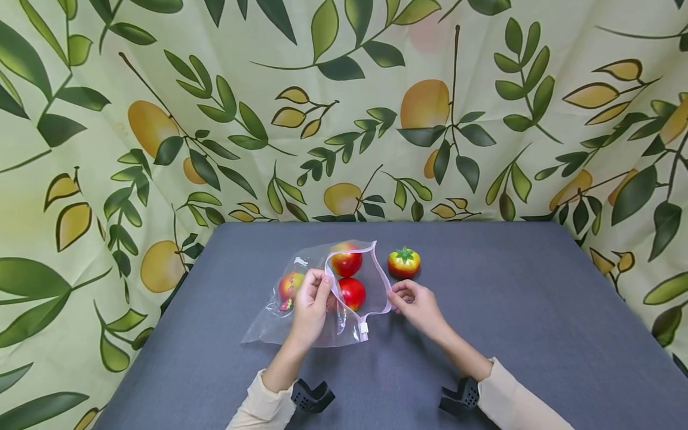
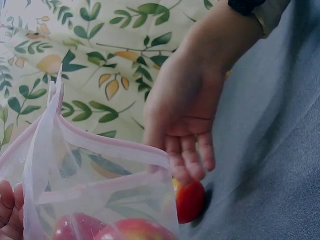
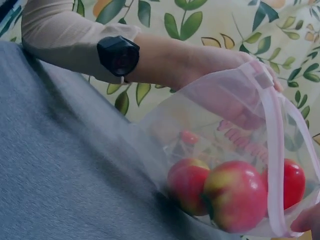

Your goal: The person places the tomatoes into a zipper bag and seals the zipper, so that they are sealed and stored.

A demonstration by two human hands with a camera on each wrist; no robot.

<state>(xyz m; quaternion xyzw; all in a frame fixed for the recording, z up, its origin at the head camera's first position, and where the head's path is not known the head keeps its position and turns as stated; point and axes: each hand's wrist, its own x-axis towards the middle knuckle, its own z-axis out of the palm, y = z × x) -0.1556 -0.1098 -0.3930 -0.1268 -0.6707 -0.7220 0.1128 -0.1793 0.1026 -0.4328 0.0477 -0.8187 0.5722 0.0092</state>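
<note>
The clear zip bag point(image 1: 344, 331) lies between the two grips, its body spreading under and beyond the left grip point(image 1: 310, 304), its pink-edged mouth turned toward the right grip point(image 1: 421, 309). Both grips are narrow, each pinching one side of the rim; set apart like this, they seem to hold the soft mouth wide. Inside, a red fruit point(image 1: 352, 294) lies just right of the left grip, a red-and-yellow fruit point(image 1: 346, 261) beyond it and a paler fruit point(image 1: 291, 286) to its left, their weight probably steadying the film. A leaf-topped fruit point(image 1: 404, 263) rests outside the bag on the table point(image 1: 510, 298), just past the right grip. Both forearms point(image 1: 464, 355) slant inward, fingers curled toward each other across the mouth.
</note>
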